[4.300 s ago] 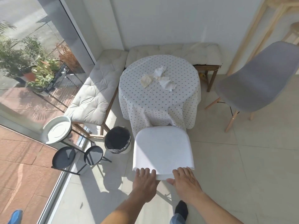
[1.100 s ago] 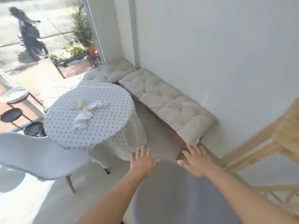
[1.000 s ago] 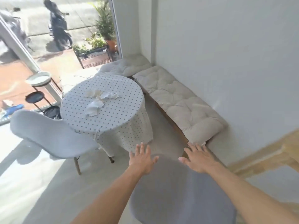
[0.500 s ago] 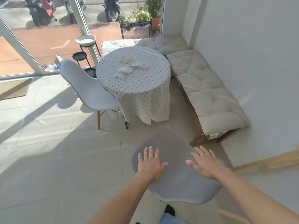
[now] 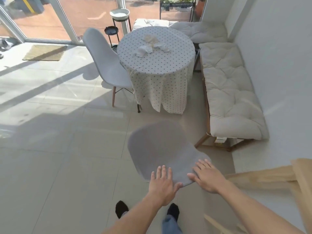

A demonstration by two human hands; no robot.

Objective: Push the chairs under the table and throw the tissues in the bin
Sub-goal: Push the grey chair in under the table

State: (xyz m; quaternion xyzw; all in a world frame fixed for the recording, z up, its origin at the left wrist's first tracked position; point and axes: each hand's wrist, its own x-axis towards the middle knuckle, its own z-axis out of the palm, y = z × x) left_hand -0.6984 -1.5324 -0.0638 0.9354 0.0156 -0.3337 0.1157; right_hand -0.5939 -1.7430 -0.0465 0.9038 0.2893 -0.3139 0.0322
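A pale tiled floor (image 5: 59,149) fills most of the view, striped with sunlight near the glass doors (image 5: 50,17). Along the right wall runs a cushioned bench (image 5: 229,92), with a second cushion (image 5: 199,31) at the far corner. The round surface (image 5: 156,65) stands beside the bench under a dotted cloth that hangs almost to the floor. A light grey chair (image 5: 106,63) sits at its left side, seat tucked against the cloth, back facing the doors. A darker grey chair (image 5: 162,149) stands well apart from the surface, nearer the person, its back edge toward the camera. The left hand (image 5: 163,184) lies flat on that back edge, fingers spread and straight, thumb out along the rim. The right hand (image 5: 206,176) rests beside it on the same edge, fingers also spread and open, gripping nothing. Crumpled tissues (image 5: 150,46) lie in a loose cluster on top of the surface, toward its far side. Beyond the surface stand a white bowl-shaped planter (image 5: 119,14) and a small black stand (image 5: 111,30). Two dark socked feet (image 5: 121,210) show below the arms. Pale wooden framing (image 5: 278,176) crosses the lower right corner.
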